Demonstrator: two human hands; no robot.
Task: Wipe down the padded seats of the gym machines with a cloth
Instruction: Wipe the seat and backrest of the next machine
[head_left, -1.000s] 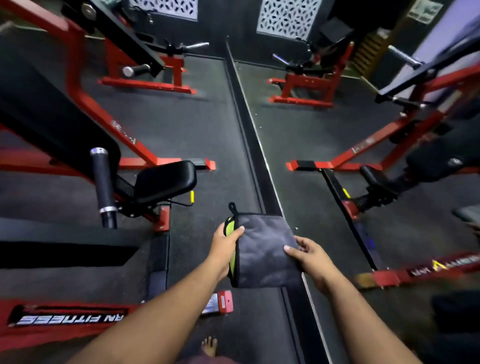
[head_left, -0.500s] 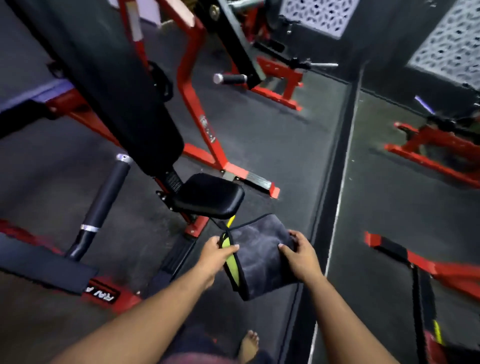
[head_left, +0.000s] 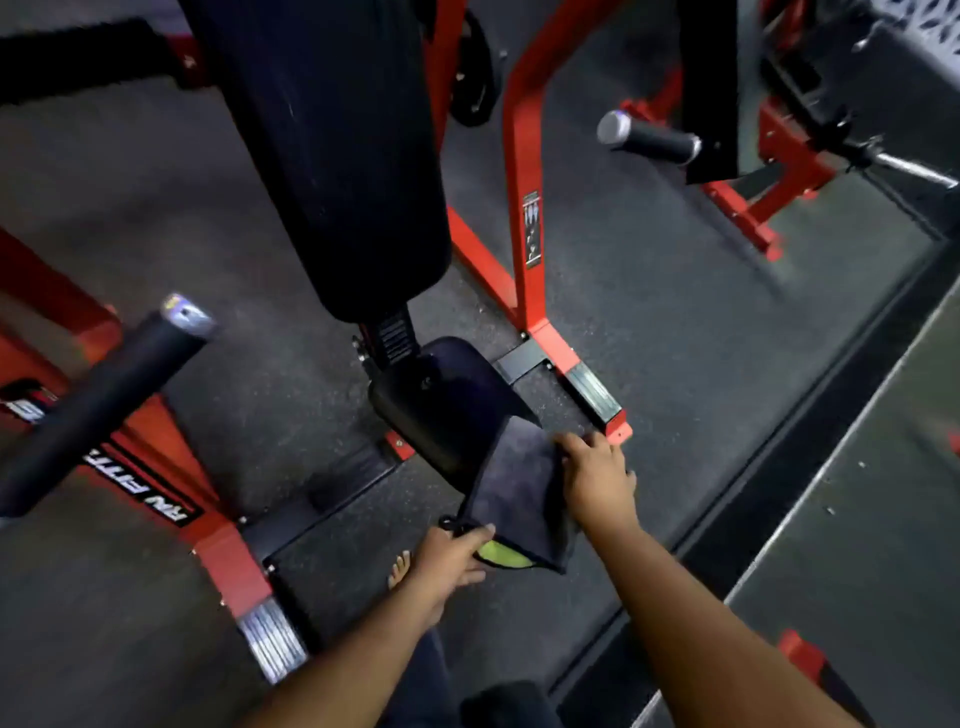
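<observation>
Holding a soft, limp dark-grey microfibre cloth with a lime-green underside (head_left: 519, 493), your left hand (head_left: 449, 564) pinches its near corner and your right hand (head_left: 597, 475) its far edge. Light and floppy, so bunch it flat under your palm over the small black padded vinyl seat (head_left: 436, 410); that seat looks slick.

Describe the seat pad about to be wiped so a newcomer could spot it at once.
Find the long black back pad on the red frame. The seat pad sits just below its lower end. It is small, rounded and black, and the grey cloth overlaps its near edge.
</observation>
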